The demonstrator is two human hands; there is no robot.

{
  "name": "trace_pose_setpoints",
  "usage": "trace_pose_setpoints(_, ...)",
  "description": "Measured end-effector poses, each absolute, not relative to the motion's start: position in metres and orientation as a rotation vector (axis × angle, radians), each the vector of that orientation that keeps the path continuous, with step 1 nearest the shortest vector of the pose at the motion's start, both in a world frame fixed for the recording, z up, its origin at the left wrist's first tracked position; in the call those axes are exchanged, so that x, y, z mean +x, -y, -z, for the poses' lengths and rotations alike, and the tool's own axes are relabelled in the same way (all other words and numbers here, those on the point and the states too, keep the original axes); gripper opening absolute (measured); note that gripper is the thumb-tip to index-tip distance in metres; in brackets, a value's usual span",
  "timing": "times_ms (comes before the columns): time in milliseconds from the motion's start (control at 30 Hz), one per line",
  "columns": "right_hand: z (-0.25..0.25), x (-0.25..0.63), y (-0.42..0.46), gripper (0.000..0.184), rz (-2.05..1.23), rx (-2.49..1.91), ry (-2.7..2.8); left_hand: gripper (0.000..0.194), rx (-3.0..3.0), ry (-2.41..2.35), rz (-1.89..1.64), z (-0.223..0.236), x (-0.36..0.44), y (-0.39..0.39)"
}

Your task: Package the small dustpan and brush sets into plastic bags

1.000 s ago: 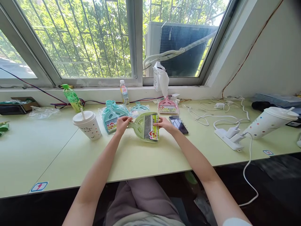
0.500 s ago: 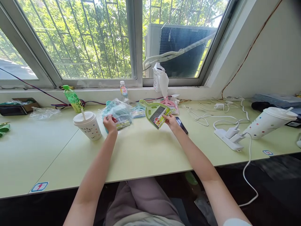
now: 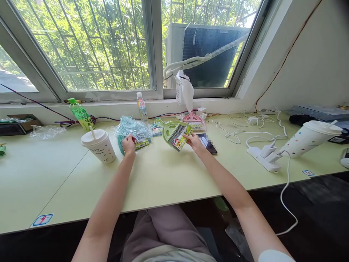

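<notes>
My right hand [image 3: 192, 141] is closed on the label end of a green dustpan and brush set [image 3: 174, 133], held tilted above the table with its handle pointing up and left. The set has grey bristles and a yellow-green card. My left hand [image 3: 129, 144], fingers pinched together, is at the near edge of a crumpled clear plastic bag [image 3: 132, 125]. This bag lies over teal dustpan sets [image 3: 120, 142], hiding much of them. Behind the green set's handle is another teal set [image 3: 156, 130], partly covered. Farther back lies a pink dustpan set [image 3: 194, 120].
A white lidded cup [image 3: 98, 146] stands left of my left hand, with a green bottle [image 3: 81, 114] behind it. A clear bottle [image 3: 141, 106] is by the window. Beside my right hand lies a phone [image 3: 208, 144]; farther right are a power strip [image 3: 263, 159] and a tilted cup [image 3: 311, 140].
The green dustpan set came out of its clear bag and swung handle-up in my right hand. My left hand let go of its handle and moved left with the bag, now over the teal sets.
</notes>
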State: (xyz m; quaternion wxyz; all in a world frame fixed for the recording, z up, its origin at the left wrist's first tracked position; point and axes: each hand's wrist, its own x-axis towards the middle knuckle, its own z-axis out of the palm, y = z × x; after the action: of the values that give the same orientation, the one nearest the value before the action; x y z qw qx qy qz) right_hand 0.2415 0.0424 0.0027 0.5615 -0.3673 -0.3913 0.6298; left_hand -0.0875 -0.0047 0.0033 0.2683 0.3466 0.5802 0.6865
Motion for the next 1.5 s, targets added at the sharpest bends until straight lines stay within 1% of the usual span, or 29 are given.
trace_pose_setpoints(100, -0.001, 0.239, -0.041, 0.031, -1.500, -0.860, 0.963, 0.031, 0.730, -1.528, -1.934, -0.011, -0.077, 0.008)
trace_pose_setpoints(200, -0.002, 0.235, -0.039, 0.033, -1.520, -0.874, 0.991, 0.027, 0.810, -1.410, -1.969, -0.016, -0.061, 0.013)
trace_pose_setpoints(267, -0.002, 0.232, -0.036, 0.033, -1.536, -0.876, 0.997, 0.031, 0.917, -1.314, -1.887, -0.016, -0.046, 0.017)
trace_pose_setpoints(367, -0.001, 0.225, -0.030, 0.032, -1.554, -0.860, 1.019, 0.043, 1.045, -1.189, -1.599, -0.012, -0.017, 0.023)
trace_pose_setpoints(467, 0.002, 0.216, -0.024, 0.030, -1.570, -0.842, 1.077, 0.048, 1.034, -1.125, -1.342, -0.004, 0.007, 0.028)
trace_pose_setpoints(567, -0.003, 0.217, -0.025, 0.029, -1.623, -0.870, 1.236, 0.049, 0.974, -1.171, -1.351, 0.001, 0.013, 0.031)
trace_pose_setpoints(667, -0.018, 0.243, -0.038, 0.027, -1.632, -1.049, 1.524, 0.047, 0.928, -1.260, -1.420, 0.002, 0.005, 0.029)
trace_pose_setpoints(700, -0.024, 0.258, -0.044, 0.026, -1.535, -1.152, 1.593, 0.047, 0.920, -1.274, -1.433, 0.002, 0.001, 0.028)
trace_pose_setpoints(733, -0.029, 0.276, -0.050, 0.026, -1.349, -1.282, 1.613, 0.047, 0.915, -1.279, -1.441, 0.001, -0.001, 0.027)
trace_pose_setpoints(767, -0.034, 0.296, -0.056, 0.027, -1.090, -1.445, 1.587, 0.047, 0.916, -1.277, -1.445, 0.001, -0.003, 0.027)
trace_pose_setpoints(833, -0.041, 0.339, -0.064, 0.038, -0.525, -1.725, 1.478, 0.048, 0.924, -1.274, -1.435, 0.001, -0.005, 0.026)
trace_pose_setpoints(867, -0.041, 0.360, -0.066, 0.045, -0.294, -1.830, 1.434, 0.049, 0.931, -1.278, -1.427, 0.001, -0.005, 0.026)
trace_pose_setpoints(900, -0.040, 0.378, -0.067, 0.051, -0.144, -1.923, 1.402, 0.051, 0.943, -1.284, -1.417, 0.002, -0.004, 0.026)
trace_pose_setpoints(967, -0.033, 0.408, -0.065, 0.057, 0.045, -2.064, 1.364, 0.054, 0.983, -1.307, -1.393, 0.003, -0.003, 0.026)
trace_pose_setpoints(1100, -0.011, 0.431, -0.060, 0.054, 0.239, -2.202, 1.435, 0.055, 1.076, -1.364, -1.344, 0.005, -0.002, 0.027)
trace_pose_setpoints(1167, -0.006, 0.427, -0.059, 0.052, 0.303, -2.177, 1.488, 0.054, 1.105, -1.365, -1.332, 0.005, -0.002, 0.028)
trace_pose_setpoints(1233, -0.010, 0.414, -0.058, 0.043, 0.373, -2.078, 1.530, 0.054, 1.143, -1.338, -1.332, 0.005, -0.001, 0.028)
trace_pose_setpoints(1300, -0.021, 0.388, -0.054, 0.028, 0.398, -1.905, 1.584, 0.054, 1.216, -1.310, -1.355, 0.004, 0.003, 0.030)
trace_pose_setpoints(1333, -0.028, 0.370, -0.050, 0.024, 0.377, -1.799, 1.620, 0.054, 1.267, -1.306, -1.372, 0.003, 0.006, 0.031)
trace_pose_setpoints(1433, -0.040, 0.300, -0.029, 0.040, 0.218, -1.435, 1.884, 0.053, 1.430, -1.357, -1.394, 0.000, 0.015, 0.037)
trace_pose_setpoints(1500, -0.037, 0.251, -0.010, 0.035, 0.165, -1.285, 2.059, 0.052, 1.544, -1.413, -1.377, -0.004, 0.022, 0.044)
